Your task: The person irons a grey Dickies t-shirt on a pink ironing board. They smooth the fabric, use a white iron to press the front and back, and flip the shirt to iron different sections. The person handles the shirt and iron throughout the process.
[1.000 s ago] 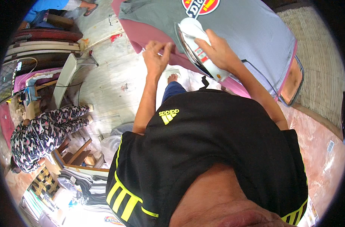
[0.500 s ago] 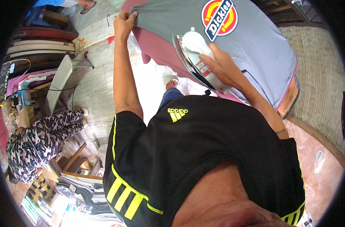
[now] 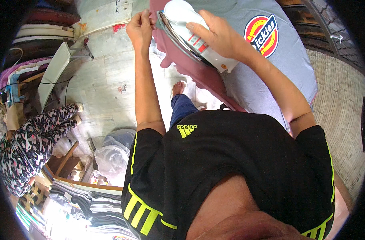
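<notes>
A grey garment (image 3: 286, 68) with a round red, yellow and blue print lies over a board with a dusty pink cover (image 3: 178, 52). My right hand (image 3: 224, 38) is wrapped around the handle of a white clothes iron (image 3: 226, 64) with red marks on its side. The iron rests along the garment's left edge and hides part of it. Close to the iron's front left side, my left hand (image 3: 140, 33) is closed, its fingertips pinching the garment's edge; the pinch itself is small and partly hidden.
At the lower left, a person in patterned clothes (image 3: 26, 148) bends over near stacks of dark folded garments (image 3: 76, 200). A pale narrow board (image 3: 54, 74) leans at the left. A clear plastic bag (image 3: 112, 158) sits on the floor. Woven matting (image 3: 334, 92) lies right of the board.
The iron in my right hand has moved up and left toward my left hand. The garment's print has shifted right and down in view. My left hand appears a little lower and farther right.
</notes>
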{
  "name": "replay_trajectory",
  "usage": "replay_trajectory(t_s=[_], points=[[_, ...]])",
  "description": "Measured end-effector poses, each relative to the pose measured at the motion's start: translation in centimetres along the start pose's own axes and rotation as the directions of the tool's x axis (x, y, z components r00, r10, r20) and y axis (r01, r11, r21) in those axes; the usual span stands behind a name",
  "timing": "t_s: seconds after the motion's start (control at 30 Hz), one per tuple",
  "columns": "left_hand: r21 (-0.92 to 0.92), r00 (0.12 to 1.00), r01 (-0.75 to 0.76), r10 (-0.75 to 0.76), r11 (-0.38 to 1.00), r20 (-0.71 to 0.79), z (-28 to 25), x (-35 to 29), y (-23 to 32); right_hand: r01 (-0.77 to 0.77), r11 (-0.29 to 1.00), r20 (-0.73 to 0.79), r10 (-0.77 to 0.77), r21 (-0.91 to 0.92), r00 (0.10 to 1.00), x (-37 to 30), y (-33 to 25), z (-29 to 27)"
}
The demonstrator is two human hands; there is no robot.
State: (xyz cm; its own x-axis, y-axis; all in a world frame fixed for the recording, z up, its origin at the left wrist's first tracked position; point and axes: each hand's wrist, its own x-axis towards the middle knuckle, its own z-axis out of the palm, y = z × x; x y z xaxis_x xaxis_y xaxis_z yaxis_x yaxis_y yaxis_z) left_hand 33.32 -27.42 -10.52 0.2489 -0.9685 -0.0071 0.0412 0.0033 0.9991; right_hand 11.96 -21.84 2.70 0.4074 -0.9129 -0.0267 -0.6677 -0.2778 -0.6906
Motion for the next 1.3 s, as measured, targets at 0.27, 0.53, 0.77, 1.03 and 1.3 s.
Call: replay_trajectory(t_s=[0.27,0.53,0.77,1.03,1.3], points=[[0.004,0.987,-0.162,0.162,0.987,-0.01,0.3,-0.9,-1.7,-0.031,0.998,0.017,0.03,0.062,0.999,0.7,0.1,-0.4],[0.567,0.972,-0.227,0.15,0.792,0.18,3.3,0.2,2.2,-0.076,0.995,-0.039,0.074,-0.068,0.997,-8.8,2.0,-2.8],[0.599,0.892,-0.432,0.417,0.674,0.175,2.5,4.9,-3.2,-0.301,0.953,-0.059,0.301,-0.007,0.952,-21.5,1.7,-1.8],[0.084,0.959,-0.06,0.034,0.995,0.281,1.2,5.0,-2.0,-0.302,0.934,-0.083,0.322,0.188,0.943,-22.3,-0.5,-1.2],[0.178,0.972,-0.069,0.027,0.982,0.232,2.2,2.4,1.2,-0.155,0.987,-0.064,0.157,0.046,0.985,-8.0,0.5,-0.6]])
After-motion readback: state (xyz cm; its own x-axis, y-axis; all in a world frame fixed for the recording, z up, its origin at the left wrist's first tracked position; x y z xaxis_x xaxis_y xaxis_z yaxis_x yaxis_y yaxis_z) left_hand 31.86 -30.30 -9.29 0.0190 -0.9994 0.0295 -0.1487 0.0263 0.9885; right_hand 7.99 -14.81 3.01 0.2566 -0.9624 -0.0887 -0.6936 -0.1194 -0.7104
